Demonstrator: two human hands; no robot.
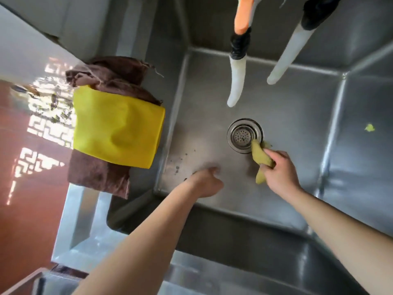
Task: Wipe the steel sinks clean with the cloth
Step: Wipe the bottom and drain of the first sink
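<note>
Left hand: the left hand [205, 184] reached down to the sink floor, fingers curled loosely under and holding nothing; whether the knuckles touched the steel could not be told.
Right hand: the right hand [278, 171] was curled round the cloth, gripping it bunched in the fist.
Cloth: the cloth [260, 157], a small yellow-green rag, stuck out both ways from the right fist, its far end touching the near rim of the drain strainer [244, 135].
Handling: it looked soft, limp and light, probably damp; it was best held bunched at the middle.
Sink: the steel sink [297, 107] lay under both hands; dark specks [180, 158] sat just beyond the left hand.
Left of the left hand: a yellow cloth [117, 126] lay over a brown towel [100, 173] on the sink's edge.
Beyond both hands: two white spouts [236, 81] hung over the basin.
</note>
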